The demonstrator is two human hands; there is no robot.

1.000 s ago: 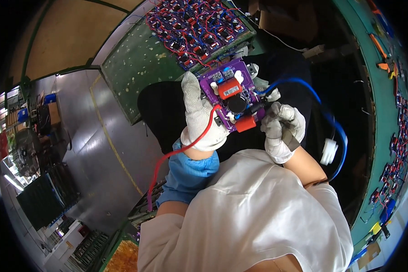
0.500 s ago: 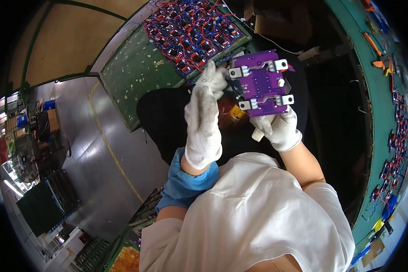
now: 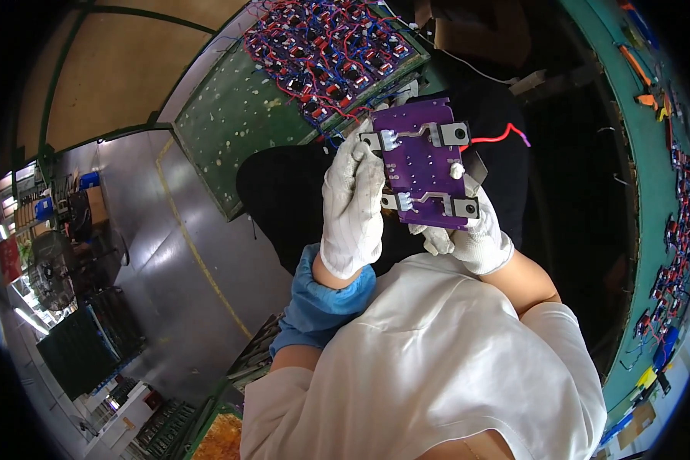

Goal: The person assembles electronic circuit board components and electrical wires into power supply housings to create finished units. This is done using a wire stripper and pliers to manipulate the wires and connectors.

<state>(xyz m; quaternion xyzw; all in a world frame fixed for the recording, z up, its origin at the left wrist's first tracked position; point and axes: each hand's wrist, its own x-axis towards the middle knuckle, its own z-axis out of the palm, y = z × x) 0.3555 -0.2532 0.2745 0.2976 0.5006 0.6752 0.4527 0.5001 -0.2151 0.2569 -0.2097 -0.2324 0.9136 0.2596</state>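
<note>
A purple circuit board [image 3: 423, 170] is held up between my two gloved hands, its face with solder points toward me. Four-cornered metal tabs with dark holes stick out at its left and right edges, along with bent metal leads. My left hand [image 3: 353, 203], in a white glove, presses along the left edge, its fingertips partly behind the board. My right hand [image 3: 481, 238], also gloved in white, grips the lower right corner from beneath; some of its fingers are hidden. A red wire [image 3: 498, 139] juts out to the right from behind the board.
Many wired circuit boards [image 3: 326, 54] are piled on a green, paint-spotted bench [image 3: 238, 126] at the far left. Along the right runs another green bench [image 3: 617, 230] with more small boards [image 3: 671, 253] and hand tools [image 3: 648, 100]. A cardboard box [image 3: 479, 34] stands far back.
The board has come closer to me and a little left. My left hand, apart from its edge before, now touches it. The red wire now sticks out at the right.
</note>
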